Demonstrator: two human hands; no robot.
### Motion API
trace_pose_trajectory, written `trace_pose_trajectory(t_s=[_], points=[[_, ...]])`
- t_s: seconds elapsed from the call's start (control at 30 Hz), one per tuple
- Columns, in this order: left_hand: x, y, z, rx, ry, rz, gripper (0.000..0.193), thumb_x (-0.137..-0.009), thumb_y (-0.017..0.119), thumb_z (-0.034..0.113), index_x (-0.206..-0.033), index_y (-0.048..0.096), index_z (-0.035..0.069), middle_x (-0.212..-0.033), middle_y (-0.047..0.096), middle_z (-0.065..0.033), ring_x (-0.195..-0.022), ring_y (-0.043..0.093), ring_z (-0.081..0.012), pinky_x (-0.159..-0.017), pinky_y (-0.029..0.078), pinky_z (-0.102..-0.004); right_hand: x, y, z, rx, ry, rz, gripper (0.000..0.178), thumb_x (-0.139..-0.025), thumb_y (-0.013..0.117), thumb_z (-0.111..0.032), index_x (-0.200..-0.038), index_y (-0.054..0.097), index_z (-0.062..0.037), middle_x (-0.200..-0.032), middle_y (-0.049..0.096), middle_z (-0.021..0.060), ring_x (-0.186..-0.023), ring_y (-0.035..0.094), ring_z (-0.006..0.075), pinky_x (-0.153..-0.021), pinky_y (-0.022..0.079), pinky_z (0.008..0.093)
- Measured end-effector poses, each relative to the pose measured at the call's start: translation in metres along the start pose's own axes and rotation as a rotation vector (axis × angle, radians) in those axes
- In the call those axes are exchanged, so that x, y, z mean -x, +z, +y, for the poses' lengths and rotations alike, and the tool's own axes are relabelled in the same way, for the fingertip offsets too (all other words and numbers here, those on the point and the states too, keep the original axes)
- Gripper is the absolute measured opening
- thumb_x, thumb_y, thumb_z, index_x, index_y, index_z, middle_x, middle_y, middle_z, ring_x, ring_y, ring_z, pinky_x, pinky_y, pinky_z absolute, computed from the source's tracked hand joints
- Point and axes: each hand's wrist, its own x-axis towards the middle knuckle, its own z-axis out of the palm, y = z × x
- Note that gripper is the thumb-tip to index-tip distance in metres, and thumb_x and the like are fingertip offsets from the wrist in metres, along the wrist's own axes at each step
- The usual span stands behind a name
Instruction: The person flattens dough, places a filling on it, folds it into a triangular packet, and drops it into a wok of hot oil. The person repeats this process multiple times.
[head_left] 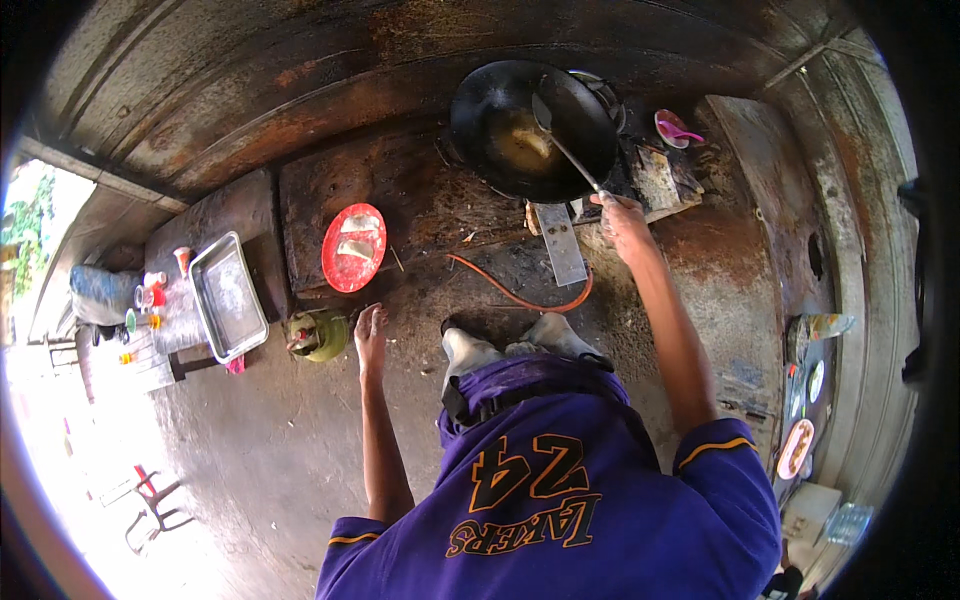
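Observation:
My right hand (625, 225) is closed round the handle of a long metal spatula (568, 155). The spatula's dark blade rests in a large black wok (477, 118), which holds shallow oil. A pale folded piece of food (536, 144) lies in the oil below the blade. My left hand (370, 336) hangs low at my left with nothing in it, its fingers loosely stretched. Beyond it, a red oval plate (345, 276) carries two pale, dough-like pieces (355, 249).
A small green gas cylinder (322, 336) stands on the floor beside my left hand. An orange hose (520, 301) curves under the stove's metal plate (560, 245). At left sits a metal tray (207, 300) near several jars. A small bowl with a pink spoon (677, 131) is right of the wok.

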Motion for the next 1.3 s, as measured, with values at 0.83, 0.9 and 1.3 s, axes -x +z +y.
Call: trace_pose_trajectory(t_s=[0.83,0.9,1.3], points=[[-0.013,-0.017,-0.041,-0.086,-0.108,-0.040,0.031,-0.100,0.058,0.023,-0.120,0.064,-0.001,-0.115,0.068,-0.0102,-0.105,0.062,-0.0171,-0.093,0.048,-0.0309,0.053,-0.002,0.025,1.445,-0.478,0.141,0.023,-0.094,0.057,-0.022,-0.093,0.062,0.0007,-0.076,0.063,0.0258,-0.075,0.063,0.0449,-0.066,0.048,0.0551],[-0.008,-0.023,-0.048,-0.031,-0.116,-0.032,0.031,-0.100,0.057,0.023,-0.120,0.064,0.000,-0.116,0.067,-0.0108,-0.104,0.062,-0.0178,-0.092,0.048,-0.0314,0.063,0.006,0.034,1.419,-0.678,0.153,0.023,-0.095,0.056,-0.021,-0.096,0.061,0.0008,-0.075,0.063,0.0249,-0.073,0.064,0.0439,-0.065,0.048,0.0547],[0.042,-0.023,-0.041,0.001,-0.257,0.034,0.039,-0.101,0.055,0.034,-0.125,0.061,0.005,-0.112,0.066,-0.0070,-0.097,0.064,-0.0164,-0.080,0.049,-0.0304,0.060,0.034,0.049,1.286,-0.623,0.232,0.027,-0.094,0.057,-0.024,-0.087,0.064,0.0006,-0.070,0.063,0.0238,-0.069,0.064,0.0438,-0.063,0.049,0.0535]])
